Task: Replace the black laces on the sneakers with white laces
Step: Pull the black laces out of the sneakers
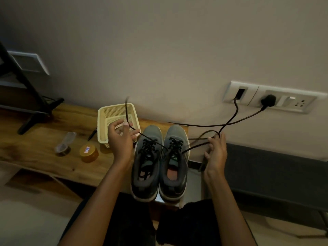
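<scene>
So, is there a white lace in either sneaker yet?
No, the left sneaker and right sneaker both show only black lacing, and the left hand and right hand each hold an end of a black lace.

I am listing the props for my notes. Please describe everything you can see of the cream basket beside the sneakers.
The basket is cream plastic, rectangular, with a solid rim and perforated walls and floor. It stands upright on the wooden shelf, left of the sneakers. The left hand, pinching a black lace, hides its near right corner; the visible part holds nothing.
</scene>
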Demonstrator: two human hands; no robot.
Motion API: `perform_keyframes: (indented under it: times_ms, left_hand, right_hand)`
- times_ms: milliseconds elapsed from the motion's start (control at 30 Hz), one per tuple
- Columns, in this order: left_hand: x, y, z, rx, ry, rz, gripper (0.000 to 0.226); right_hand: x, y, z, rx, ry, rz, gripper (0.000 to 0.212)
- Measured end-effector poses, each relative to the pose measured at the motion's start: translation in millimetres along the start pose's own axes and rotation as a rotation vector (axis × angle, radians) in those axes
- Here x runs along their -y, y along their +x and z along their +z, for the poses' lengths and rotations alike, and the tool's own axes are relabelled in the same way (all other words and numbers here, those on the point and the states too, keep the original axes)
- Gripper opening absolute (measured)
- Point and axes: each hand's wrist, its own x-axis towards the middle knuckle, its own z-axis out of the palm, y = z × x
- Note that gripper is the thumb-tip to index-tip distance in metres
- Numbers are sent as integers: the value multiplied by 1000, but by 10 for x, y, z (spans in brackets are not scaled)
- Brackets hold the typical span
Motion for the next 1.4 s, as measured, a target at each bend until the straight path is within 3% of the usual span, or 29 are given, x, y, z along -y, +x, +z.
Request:
perform_keyframes:
  times_ms: [100,167,200,300,333,400,500,600,733,1033,1300,1367,1400]
  left_hand:
    - [16,31,-59,-2,130,53,40]
    - [12,-13,-52,53,281,118,40]
    - [17,-47,-31,113,347,161,33]
    - [64,-207,65,391,539,313,16]
    - [118,-252,99,498,619,361,15]
    - [245,-338,192,657,896,477,18]
    - [372,-476,320,729,1211,595,25]
    - [447,-505,396,678,1294,626,25]
    - [433,-529,469,643,1349,608,23]
    - [460,-545,465,523,1082,470,6]
    - [343,-435,433,211,788,163,9]
    - [311,-469,438,251,809,208,8]
    - [310,-481,437,307,875,330,16]
  right_hand:
    - [-52,45,-51,7,-64,22,63]
    - [-73,65,-68,-2,-156,38,52]
    - [-87,79,-80,-38,-290,44,49]
    - [-112,60,-124,-107,-1137,-98,40]
    - [-134,56,-128,-97,-1261,-170,35]
    - [-128,10,-80,-35,-1233,-226,22]
    - [-190,-44,-5,121,-1216,-313,14]
    - [-292,-86,40,214,-1375,-348,29]
    - [-360,-80,39,196,-1399,-388,32]
    - [-397,-127,23,113,-1416,-422,26]
    - [-480,-151,32,37,-1338,-446,20]
    - [-487,-138,24,34,-1314,-445,19]
    - [-486,-126,12,35,-1306,-438,20]
